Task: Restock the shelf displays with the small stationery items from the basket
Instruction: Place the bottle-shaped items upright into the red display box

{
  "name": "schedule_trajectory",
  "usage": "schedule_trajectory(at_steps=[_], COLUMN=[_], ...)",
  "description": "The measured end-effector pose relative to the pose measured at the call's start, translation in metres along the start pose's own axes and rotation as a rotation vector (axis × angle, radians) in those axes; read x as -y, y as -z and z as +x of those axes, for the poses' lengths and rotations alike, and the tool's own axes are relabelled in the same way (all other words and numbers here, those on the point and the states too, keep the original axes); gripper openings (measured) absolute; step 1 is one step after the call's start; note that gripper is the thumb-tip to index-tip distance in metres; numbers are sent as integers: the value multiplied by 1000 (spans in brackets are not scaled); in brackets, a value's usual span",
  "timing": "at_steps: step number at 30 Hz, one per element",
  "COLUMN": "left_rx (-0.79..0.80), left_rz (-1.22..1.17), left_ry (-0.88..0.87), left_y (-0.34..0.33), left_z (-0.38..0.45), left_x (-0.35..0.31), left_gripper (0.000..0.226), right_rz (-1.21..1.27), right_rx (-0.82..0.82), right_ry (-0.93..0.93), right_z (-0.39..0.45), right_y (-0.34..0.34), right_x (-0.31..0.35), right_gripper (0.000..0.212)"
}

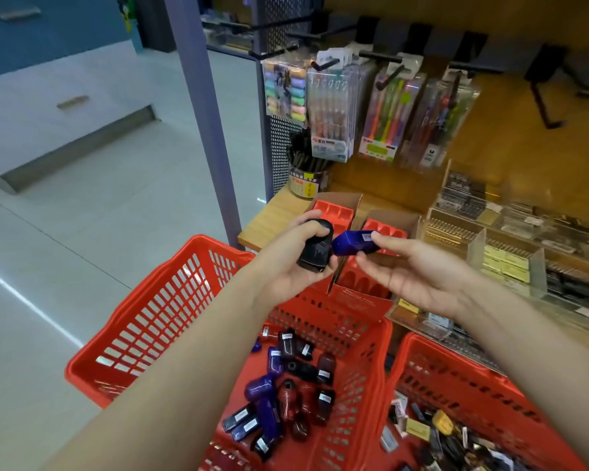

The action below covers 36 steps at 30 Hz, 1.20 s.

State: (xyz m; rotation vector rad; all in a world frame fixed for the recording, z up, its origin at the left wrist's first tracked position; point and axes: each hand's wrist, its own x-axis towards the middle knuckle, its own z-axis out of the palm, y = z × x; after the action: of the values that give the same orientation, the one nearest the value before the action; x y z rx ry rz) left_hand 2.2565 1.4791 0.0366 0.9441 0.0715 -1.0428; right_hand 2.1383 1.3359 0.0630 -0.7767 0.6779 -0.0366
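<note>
Below both sets of fingers, the red basket (170, 300) holds a loose heap of small sharpeners (286, 396) in blue, dark red and black; a second basket (463, 379) sits beside it. Left hand (286, 266) — fingers curled closed around a black sharpener (315, 246). Right hand (419, 273) — thumb and fingertips pinching a blue sharpener (352, 243), the remaining fingers spread loosely. Just beyond the fingers stand two cardboard display boxes (357, 287) with red slotted trays on the shelf (272, 219). Judged step: seat each piece upright in an empty slot, label outward, one hand at a time, steadying the box edge.
</note>
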Motion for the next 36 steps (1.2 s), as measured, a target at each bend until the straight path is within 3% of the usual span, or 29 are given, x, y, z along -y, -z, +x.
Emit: schedule_trajectory(at_steps=[4, 8, 10, 14, 26, 33, 36], left_rx=[-106, -193, -216, -249, -229, -240, -243], left_rz=[31, 34, 62, 105, 203, 172, 159], left_ry=[-185, -398, -452, -452, -406, -391, -385], left_y=[9, 29, 38, 49, 51, 48, 47], left_z=[6, 17, 23, 37, 49, 46, 46], left_x=[-1, -12, -15, -7, 9, 13, 10], left_gripper=[46, 61, 65, 63, 49, 46, 44], right_rz=[-248, -1063, -1325, -1560, -1754, -1783, -1684], right_rx=[-66, -221, -191, -136, -136, -193, -208], right_ry=[155, 476, 563, 639, 589, 632, 680], right_z=[10, 35, 50, 76, 84, 77, 77], right_y=[-4, -12, -18, -25, -24, -18, -20], right_x=[4, 11, 8, -3, -6, -24, -17], right_gripper=[29, 33, 34, 35, 40, 39, 33])
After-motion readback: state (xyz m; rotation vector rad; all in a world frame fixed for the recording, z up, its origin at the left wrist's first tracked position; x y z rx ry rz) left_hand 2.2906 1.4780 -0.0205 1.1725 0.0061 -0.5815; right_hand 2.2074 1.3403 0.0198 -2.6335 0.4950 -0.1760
